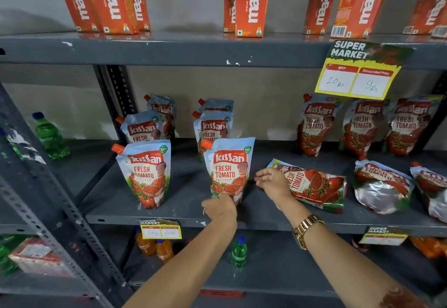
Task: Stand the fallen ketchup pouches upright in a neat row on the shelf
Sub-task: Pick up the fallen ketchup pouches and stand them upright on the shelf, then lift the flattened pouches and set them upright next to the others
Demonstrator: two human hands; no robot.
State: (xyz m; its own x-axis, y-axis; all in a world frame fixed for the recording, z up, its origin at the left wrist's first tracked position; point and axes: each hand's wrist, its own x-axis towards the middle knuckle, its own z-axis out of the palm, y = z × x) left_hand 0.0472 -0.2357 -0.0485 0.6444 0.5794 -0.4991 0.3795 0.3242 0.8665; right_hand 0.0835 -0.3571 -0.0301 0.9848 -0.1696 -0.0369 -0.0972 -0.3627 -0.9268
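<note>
Left hand (219,207) pinches the base of an upright pouch (228,167) directly ahead. Right hand (272,181) hovers loosely open, empty, beside a fallen pouch (314,185) at its right. Releasing abruptly may topple the upright pouch.

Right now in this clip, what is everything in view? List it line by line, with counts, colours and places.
Upright ketchup pouches: eight, blue-white and red with orange caps; five in two files at left and centre of the middle shelf, three at back right.
Fallen ketchup pouches: three, red, lying flat at front right.
Middle shelf: one, dark grey metal.
Maaza juice cartons: about ten, orange, top shelf.
Green bottles: two; one on the left rack, one on the bottom shelf.
Orange bottles: two at bottom left, more at bottom right.
Price tags: three, yellow, on shelf edges.
Gold watch: one, right wrist.
Left hand: at the front centre pouch's base.
Right hand: open, beside that pouch.
</note>
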